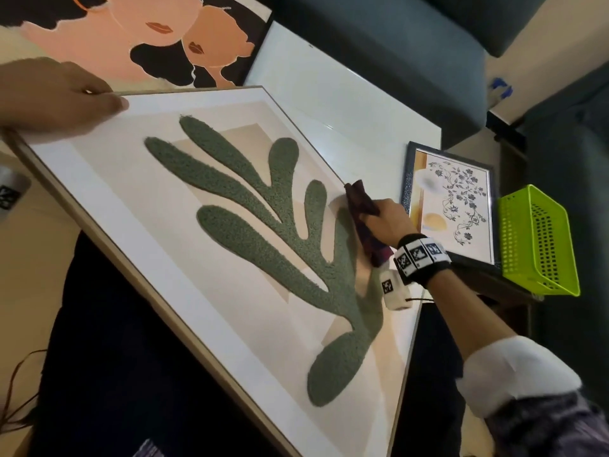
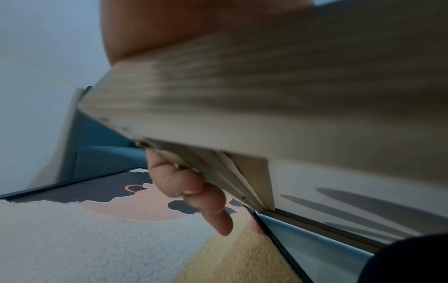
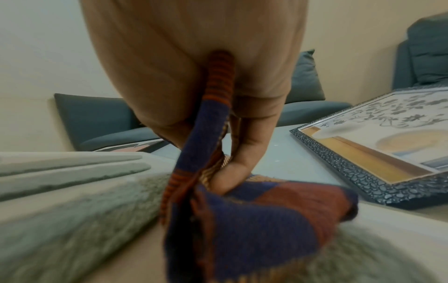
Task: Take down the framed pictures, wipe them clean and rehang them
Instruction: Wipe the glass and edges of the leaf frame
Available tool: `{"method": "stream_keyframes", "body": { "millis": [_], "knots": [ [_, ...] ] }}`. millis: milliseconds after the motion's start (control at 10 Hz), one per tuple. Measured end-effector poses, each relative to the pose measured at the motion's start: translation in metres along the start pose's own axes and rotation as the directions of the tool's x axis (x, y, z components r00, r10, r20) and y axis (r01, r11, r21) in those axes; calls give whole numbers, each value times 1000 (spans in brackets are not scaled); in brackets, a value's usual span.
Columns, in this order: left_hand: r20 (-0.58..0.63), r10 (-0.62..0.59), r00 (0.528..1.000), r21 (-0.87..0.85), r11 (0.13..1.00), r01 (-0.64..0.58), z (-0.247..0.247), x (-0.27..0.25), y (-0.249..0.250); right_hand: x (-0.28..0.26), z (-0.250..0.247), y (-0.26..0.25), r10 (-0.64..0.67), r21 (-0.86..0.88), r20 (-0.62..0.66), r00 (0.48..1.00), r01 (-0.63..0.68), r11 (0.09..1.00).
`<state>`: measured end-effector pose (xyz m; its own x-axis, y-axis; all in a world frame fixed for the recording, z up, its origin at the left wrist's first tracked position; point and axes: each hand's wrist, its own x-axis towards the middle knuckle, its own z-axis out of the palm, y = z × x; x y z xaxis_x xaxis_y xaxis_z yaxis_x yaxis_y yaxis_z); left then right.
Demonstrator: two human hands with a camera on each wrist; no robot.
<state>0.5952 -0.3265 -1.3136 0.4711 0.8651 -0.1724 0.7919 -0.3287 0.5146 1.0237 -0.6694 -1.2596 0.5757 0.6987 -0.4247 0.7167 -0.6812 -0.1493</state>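
Note:
A large wood-framed picture (image 1: 108, 206) with a tufted green leaf shape (image 1: 283, 245) lies tilted across my lap and the table edge. My left hand (image 1: 66, 97) grips its upper left frame edge (image 2: 218, 99), thumb on the front, fingers (image 2: 194, 191) curled behind. My right hand (image 1: 385, 219) holds a dark blue and rust checked cloth (image 1: 362, 209) against the picture's right edge; in the right wrist view the cloth (image 3: 254, 220) lies bunched on the green pile under my fingers (image 3: 240, 159).
A black-framed picture of two faces (image 1: 148, 37) lies at the back left. A small dark-framed floral picture (image 1: 454, 199) rests on the white table (image 1: 346, 103), beside a lime green basket (image 1: 540, 242). Grey-blue sofa cushions (image 1: 395, 37) stand behind.

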Motion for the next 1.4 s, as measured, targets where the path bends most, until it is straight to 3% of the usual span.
{"method": "stream_keyframes", "body": {
  "millis": [100, 200, 300, 500, 700, 900, 1000, 1100, 1400],
  "knots": [
    [22, -21, 1000, 84, 996, 19, -16, -20, 36, 6, -4, -7, 43, 25, -7, 999, -43, 999],
    [-31, 27, 999, 199, 980, -20, -21, -26, 48, -16, 0, -3, 17, -15, 71, 997, -16, 1000],
    [16, 28, 999, 107, 994, -30, -11, -18, 36, -34, 6, 6, 18, -28, 106, 994, -15, 1000],
    [-74, 56, 996, 39, 998, -53, -10, -27, 36, -33, 4, 3, 94, 62, 50, 994, -97, 993],
    [-50, 62, 997, 43, 997, -60, -9, -27, 32, -94, 14, 8, 37, 82, 142, 989, -49, 995],
    [24, 76, 997, 164, 983, -79, -18, -26, 37, -58, 13, 1, 140, 140, 10, 990, -140, 980],
    [111, 72, 991, 219, 971, -95, -23, -29, 40, -73, 14, -3, 87, 97, 46, 995, -91, 991],
    [119, 72, 990, 213, 972, -97, -24, -26, 38, -95, 20, -2, 39, 62, 78, 996, -44, 997],
    [99, 81, 992, 235, 967, -102, -24, -24, 38, -30, 13, 8, 175, 151, -11, 984, -172, 974]
  ]
}}
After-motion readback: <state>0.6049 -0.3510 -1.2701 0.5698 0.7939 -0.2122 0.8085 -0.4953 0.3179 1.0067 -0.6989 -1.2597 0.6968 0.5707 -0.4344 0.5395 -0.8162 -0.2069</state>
